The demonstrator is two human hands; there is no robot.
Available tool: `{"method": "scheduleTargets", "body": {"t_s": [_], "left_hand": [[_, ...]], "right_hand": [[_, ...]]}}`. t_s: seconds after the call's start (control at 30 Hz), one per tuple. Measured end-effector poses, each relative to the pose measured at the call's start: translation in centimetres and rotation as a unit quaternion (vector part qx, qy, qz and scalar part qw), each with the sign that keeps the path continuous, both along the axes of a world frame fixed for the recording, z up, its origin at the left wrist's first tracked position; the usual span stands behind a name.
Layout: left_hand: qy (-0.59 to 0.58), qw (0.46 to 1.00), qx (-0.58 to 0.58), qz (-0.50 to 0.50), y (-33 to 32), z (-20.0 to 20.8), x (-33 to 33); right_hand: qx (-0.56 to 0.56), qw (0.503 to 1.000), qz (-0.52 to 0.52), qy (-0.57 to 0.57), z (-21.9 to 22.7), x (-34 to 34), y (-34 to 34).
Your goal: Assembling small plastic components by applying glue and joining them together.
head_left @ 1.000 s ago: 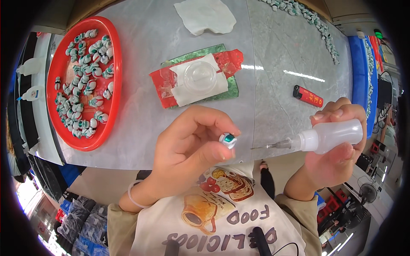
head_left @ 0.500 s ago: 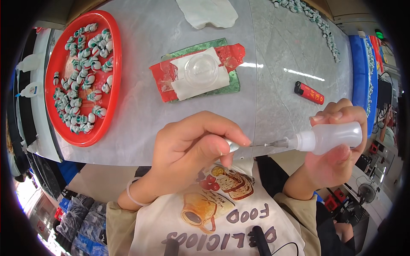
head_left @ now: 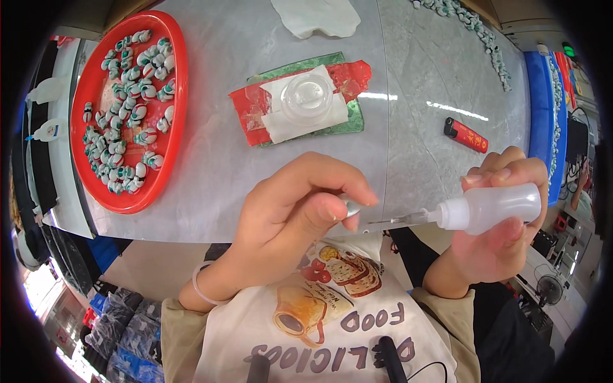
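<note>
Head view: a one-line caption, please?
Left hand pinches a small piece; right hand holds a needle-tipped bottle; red tray at left.

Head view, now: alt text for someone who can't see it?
Left hand pinches a small pale piece; right hand holds a needle-tipped bottle pointing towards it. A red tray of small items lies left on a table.

Lying on grey table [head_left: 211, 191] at right: red lighter [head_left: 467, 135], black-ended | at far side: white sheet [head_left: 316, 18] | far left: blue-tipped bottle [head_left: 47, 130] | right background: fan [head_left: 549, 290]
</note>
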State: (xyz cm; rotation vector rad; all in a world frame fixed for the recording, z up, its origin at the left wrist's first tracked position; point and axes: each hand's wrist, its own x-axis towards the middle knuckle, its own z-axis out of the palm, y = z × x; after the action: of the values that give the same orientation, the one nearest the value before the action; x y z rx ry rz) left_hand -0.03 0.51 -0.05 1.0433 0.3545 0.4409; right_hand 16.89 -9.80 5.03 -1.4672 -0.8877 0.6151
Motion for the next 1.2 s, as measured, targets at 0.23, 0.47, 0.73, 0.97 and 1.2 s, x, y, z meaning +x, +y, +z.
{"method": "scheduleTargets", "body": {"t_s": [0.23, 0.47, 0.73, 0.97, 1.2], "left_hand": [[-0.067, 0.995, -0.040, 0.056, -0.2, -0.7, 0.3], [-0.027, 0.999, -0.017, 0.028, -0.2, -0.2, 0.3], [-0.002, 1.000, -0.012, 0.011, -0.1, 0.1, 0.0], [0.016, 0.998, 0.000, 0.064, -0.5, 0.3, 0.1], [0.000, 0.999, 0.024, 0.043, -0.4, -0.3, -0.2]], "right_hand": [[0.004, 1.000, 0.004, 0.018, -0.1, 0.8, -0.3], [0.024, 0.999, 0.004, 0.035, -0.4, 1.0, -0.3], [0.038, 0.998, -0.007, 0.041, -0.8, 0.7, 0.0], [0.097, 0.990, -0.029, 0.101, -1.3, 0.7, 0.2], [0.094, 0.989, -0.033, 0.114, -1.3, 0.3, 0.2]]}}
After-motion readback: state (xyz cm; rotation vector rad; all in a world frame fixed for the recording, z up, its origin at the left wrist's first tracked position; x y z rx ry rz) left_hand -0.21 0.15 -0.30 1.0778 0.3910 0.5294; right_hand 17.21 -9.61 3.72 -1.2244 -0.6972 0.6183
